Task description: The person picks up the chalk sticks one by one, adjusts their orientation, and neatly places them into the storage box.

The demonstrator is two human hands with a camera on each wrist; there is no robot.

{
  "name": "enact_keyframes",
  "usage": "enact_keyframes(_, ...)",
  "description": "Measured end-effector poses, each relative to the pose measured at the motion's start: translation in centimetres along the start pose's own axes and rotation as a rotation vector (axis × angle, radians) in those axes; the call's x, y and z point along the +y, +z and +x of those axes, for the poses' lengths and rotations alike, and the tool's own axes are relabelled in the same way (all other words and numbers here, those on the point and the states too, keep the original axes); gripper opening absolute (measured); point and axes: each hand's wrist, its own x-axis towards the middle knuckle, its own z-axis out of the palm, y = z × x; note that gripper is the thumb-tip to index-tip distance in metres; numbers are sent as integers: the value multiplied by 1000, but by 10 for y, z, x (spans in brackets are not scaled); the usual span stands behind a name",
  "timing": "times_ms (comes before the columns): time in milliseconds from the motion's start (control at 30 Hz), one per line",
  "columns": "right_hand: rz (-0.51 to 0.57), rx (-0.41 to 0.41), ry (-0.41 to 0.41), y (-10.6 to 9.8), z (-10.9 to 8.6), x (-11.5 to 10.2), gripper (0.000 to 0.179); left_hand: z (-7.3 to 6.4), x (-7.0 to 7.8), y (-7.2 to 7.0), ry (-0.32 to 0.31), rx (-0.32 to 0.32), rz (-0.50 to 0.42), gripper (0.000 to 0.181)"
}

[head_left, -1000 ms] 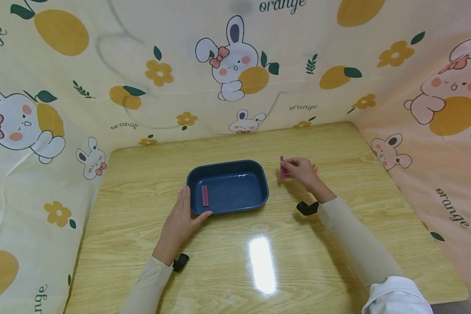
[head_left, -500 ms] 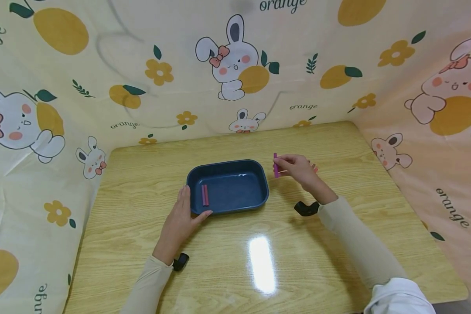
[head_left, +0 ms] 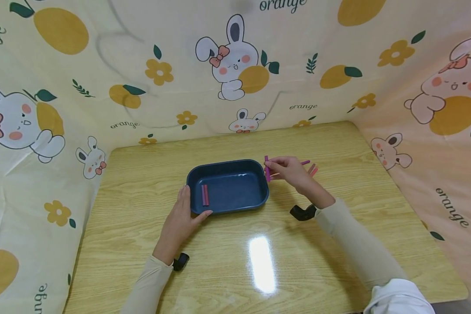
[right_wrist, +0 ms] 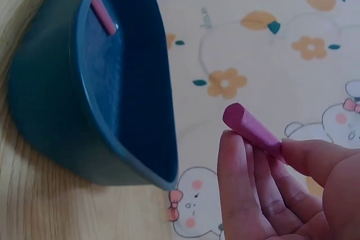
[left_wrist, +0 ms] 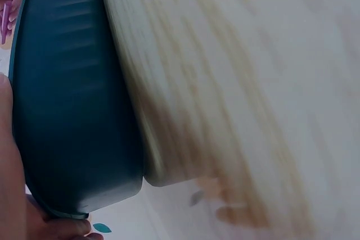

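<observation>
My left hand (head_left: 179, 224) rests against the near left corner of a dark blue tray (head_left: 228, 209), fingers along its left end and thumb along the front side. In the left wrist view the tray's outer wall (left_wrist: 79, 99) fills the left part. Just beyond the tray's right end, my right hand (head_left: 292, 172) pinches a magenta chalk stick (head_left: 267, 169) between thumb and fingertips. The right wrist view shows that chalk (right_wrist: 252, 129) clear of the tray rim. Two more sticks, purple (head_left: 203, 195) and pink-red (head_left: 206, 195), lie side by side inside the tray at its left.
Several loose sticks lie behind my right hand, among them a purple one (head_left: 305, 162) and a coral one (head_left: 314, 172); the hand partly hides them. The wooden table (head_left: 220, 257) meets patterned cloth (head_left: 172, 39) at the back and sides.
My right hand has moved left with the magenta chalk, up to the tray's right rim. More of the loose sticks behind it show. The left hand and tray have stayed put.
</observation>
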Motion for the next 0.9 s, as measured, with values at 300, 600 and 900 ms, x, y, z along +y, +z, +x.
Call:
enact_keyframes(300,-13,-77,8,12,-3,1,38,0,-1,1,1,-4,2,108)
enact_keyframes(600,-50,-103,36,27,-2,5,40,0,-3,3,7,6,8,107)
enact_keyframes(900,-28,-130,50,44,3,11,39,1,-3,3,5,3,9,108)
